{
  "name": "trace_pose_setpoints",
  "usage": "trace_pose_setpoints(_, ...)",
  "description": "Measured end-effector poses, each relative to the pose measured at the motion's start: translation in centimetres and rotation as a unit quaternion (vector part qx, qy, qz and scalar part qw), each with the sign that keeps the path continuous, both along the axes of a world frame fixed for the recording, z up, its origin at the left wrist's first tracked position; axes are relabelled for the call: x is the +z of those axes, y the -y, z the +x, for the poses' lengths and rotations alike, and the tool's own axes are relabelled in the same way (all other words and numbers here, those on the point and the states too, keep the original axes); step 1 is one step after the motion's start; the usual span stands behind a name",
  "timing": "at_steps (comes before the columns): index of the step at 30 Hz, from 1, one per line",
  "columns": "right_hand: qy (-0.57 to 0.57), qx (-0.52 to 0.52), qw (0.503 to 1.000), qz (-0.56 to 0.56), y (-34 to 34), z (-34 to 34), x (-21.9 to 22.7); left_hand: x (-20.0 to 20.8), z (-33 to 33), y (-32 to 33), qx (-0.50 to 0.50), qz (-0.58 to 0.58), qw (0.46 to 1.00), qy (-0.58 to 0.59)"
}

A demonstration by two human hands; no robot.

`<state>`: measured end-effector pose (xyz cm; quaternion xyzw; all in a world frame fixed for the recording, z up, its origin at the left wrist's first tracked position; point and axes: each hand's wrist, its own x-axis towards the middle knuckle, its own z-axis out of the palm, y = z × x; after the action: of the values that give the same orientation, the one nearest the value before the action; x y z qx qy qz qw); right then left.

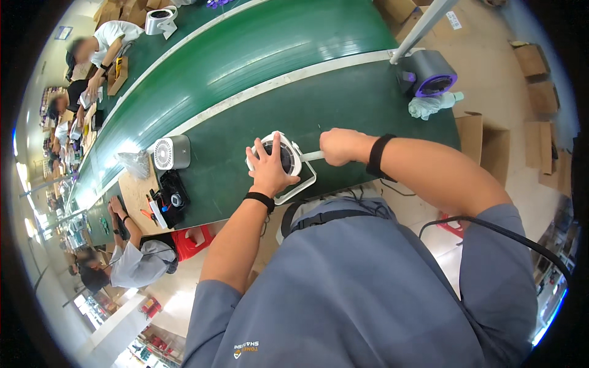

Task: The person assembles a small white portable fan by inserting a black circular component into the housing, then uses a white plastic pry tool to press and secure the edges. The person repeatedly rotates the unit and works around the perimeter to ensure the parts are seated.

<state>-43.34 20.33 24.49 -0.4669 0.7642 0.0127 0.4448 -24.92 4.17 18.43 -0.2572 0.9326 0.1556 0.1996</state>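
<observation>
A small white desk fan (286,158) with a dark round grille lies on the green bench in front of me. Its white U-shaped stand (311,178) sticks out on the right and near sides. My left hand (270,168) spreads its fingers across the grille and grips the fan's body from above. To the right, my right hand (340,147) is closed in a fist around a pale bar-like tool (312,156). The tool's visible end meets the fan's right side by the stand; the rest is hidden in the fist.
A white-grey fan (172,153) stands left, near a plastic bag (134,163) and a black tool tray (172,197). At right are a grey-purple fan (429,73), a wrapped bottle (432,105) and a metal post (423,30). A green conveyor (245,55) runs beyond; co-workers sit left.
</observation>
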Motion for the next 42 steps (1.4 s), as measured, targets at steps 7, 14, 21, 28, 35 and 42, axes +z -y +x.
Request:
trace_pose_setpoints(7,0.150,-0.216,0.959,0.105,-1.1,0.5,-3.3,0.7,-0.9,0.2,-0.002,-0.006,1.000,0.024)
trace_pose_setpoints(14,0.061,-0.092,0.990,-0.086,1.7,4.9,-2.5,-0.1,0.3,0.3,-0.018,0.002,1.000,0.017)
trace_pose_setpoints(21,0.015,-0.164,0.985,-0.050,-2.5,-0.5,-1.2,0.7,0.5,-0.6,0.031,0.036,0.998,-0.030)
trace_pose_setpoints(28,0.014,-0.141,0.990,-0.030,-1.5,-0.2,-0.3,0.3,1.4,-0.1,-0.016,0.015,0.998,-0.067)
trace_pose_setpoints(35,-0.041,-0.021,0.998,-0.045,1.2,-1.1,2.0,0.2,1.3,-0.1,-0.001,0.022,0.998,-0.066)
trace_pose_setpoints(42,-0.159,0.208,0.954,-0.146,8.6,0.3,3.3,1.0,0.5,-0.2,0.020,0.029,0.999,-0.016)
